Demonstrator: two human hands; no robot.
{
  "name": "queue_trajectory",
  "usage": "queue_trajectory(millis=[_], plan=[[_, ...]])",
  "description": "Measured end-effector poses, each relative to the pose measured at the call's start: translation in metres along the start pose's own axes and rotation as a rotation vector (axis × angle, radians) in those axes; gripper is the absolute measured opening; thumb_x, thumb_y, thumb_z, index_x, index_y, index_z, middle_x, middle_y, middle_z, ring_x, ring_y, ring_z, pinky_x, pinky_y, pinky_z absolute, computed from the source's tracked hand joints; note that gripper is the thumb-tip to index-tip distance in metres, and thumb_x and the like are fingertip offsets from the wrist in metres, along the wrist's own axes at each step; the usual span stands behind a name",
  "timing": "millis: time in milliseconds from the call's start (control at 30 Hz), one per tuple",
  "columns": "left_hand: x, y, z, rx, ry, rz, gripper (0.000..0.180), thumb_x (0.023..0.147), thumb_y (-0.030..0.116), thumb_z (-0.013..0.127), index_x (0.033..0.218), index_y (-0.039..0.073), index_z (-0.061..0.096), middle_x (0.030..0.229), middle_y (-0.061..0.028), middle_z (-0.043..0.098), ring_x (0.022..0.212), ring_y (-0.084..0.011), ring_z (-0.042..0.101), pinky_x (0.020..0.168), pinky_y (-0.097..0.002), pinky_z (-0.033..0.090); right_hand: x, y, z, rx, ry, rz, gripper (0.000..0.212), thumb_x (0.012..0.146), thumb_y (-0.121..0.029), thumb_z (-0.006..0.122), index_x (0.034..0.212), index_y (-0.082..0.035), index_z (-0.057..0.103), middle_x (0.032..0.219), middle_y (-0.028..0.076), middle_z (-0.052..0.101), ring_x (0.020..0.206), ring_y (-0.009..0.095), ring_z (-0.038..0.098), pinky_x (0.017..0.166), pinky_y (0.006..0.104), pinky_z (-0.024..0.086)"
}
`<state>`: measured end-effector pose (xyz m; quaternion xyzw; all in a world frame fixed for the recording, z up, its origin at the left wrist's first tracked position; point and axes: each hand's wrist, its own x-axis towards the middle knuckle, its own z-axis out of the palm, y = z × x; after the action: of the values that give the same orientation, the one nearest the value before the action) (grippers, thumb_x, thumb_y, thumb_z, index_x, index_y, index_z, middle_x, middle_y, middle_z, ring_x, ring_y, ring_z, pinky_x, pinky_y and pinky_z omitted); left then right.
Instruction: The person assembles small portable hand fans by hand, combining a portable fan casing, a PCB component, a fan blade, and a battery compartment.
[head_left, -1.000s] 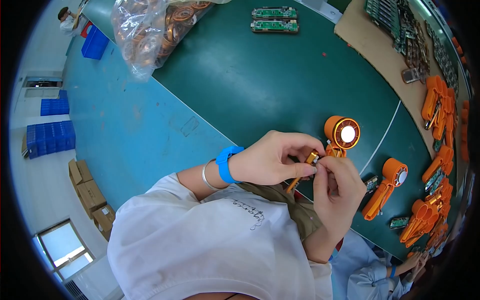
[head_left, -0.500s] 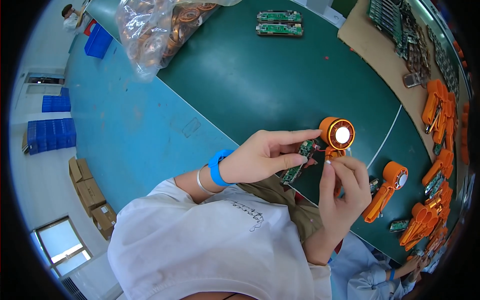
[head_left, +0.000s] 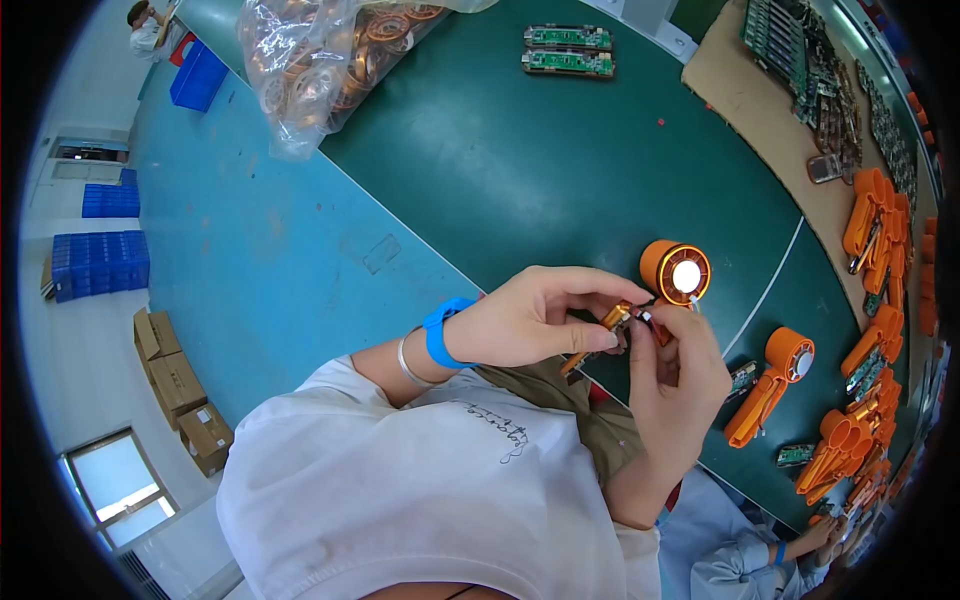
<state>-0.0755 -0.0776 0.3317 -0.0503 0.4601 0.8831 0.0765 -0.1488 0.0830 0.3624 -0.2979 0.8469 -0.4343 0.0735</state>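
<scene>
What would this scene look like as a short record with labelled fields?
Left grip: holds a slim gold-coloured part
Right grip: fingertips at a small white piece; whether pinched is unclear
Ahead: orange fan head, just beyond both grips
Right: orange handheld fan on the green table
Far boards: two green circuit boards, side by side
Upper left: clear bag of copper-coloured rings
Lower right: another person's hands
</scene>
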Motion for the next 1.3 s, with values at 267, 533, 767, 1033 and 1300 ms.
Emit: queue_trajectory(millis=[267, 533, 767, 1033, 1300], plan=[[0.005, -0.003, 0.001, -0.067, -0.013, 0.011, 0.034, 0.087, -0.004, 0.055, 0.120, -0.002, 0.048, 0.107, -0.0122, 0.056, 0.099, -0.0201, 0.058, 0.089, -0.0354, 0.050, 0.003, -0.002, 0.000, -0.043, -0.010, -0.038, 0.013, 0.077, 0.003, 0.062, 0.089, -0.002, 0.060, 0.083, 0.009, 0.058, 0.057, 0.021, 0.058, 0.048, 0.0290, 0.045], [0.005, -0.003, -0.001, -0.022, 0.030, 0.010, 0.030, 0.086, -0.004, 0.056, 0.116, -0.003, 0.052, 0.105, -0.0136, 0.059, 0.092, -0.0196, 0.060, 0.084, -0.0333, 0.051, 0.001, 0.005, 0.004, -0.095, 0.014, -0.122, 0.015, 0.075, 0.004, 0.061, 0.089, -0.002, 0.060, 0.084, 0.010, 0.059, 0.058, 0.023, 0.059, 0.050, 0.0310, 0.047], [0.006, -0.002, 0.001, -0.036, 0.066, 0.012, 0.032, 0.086, -0.001, 0.058, 0.117, -0.005, 0.052, 0.102, -0.0136, 0.060, 0.088, -0.0197, 0.061, 0.081, -0.0328, 0.051, 0.004, 0.006, 0.009, -0.100, 0.092, -0.176, 0.009, 0.078, 0.004, 0.063, 0.085, -0.001, 0.060, 0.077, 0.007, 0.058, 0.050, 0.013, 0.048, 0.043, 0.0241, 0.034], [0.007, -0.002, 0.002, -0.054, 0.125, 0.023, 0.033, 0.086, -0.001, 0.058, 0.119, -0.005, 0.052, 0.100, -0.0142, 0.061, 0.087, -0.0196, 0.061, 0.081, -0.0326, 0.051, 0.003, 0.006, 0.004, -0.106, 0.012, -0.118, 0.020, 0.074, 0.006, 0.062, 0.091, -0.003, 0.062, 0.085, 0.010, 0.060, 0.064, 0.024, 0.061, 0.053, 0.0312, 0.048], [0.007, -0.002, 0.001, -0.044, 0.136, 0.018, 0.033, 0.086, -0.002, 0.057, 0.118, -0.005, 0.051, 0.100, -0.0142, 0.062, 0.087, -0.0192, 0.061, 0.082, -0.0324, 0.051, 0.008, 0.003, 0.003, -0.089, 0.001, -0.128, 0.015, 0.075, 0.005, 0.062, 0.089, -0.002, 0.062, 0.084, 0.010, 0.061, 0.064, 0.024, 0.061, 0.053, 0.0305, 0.048]])
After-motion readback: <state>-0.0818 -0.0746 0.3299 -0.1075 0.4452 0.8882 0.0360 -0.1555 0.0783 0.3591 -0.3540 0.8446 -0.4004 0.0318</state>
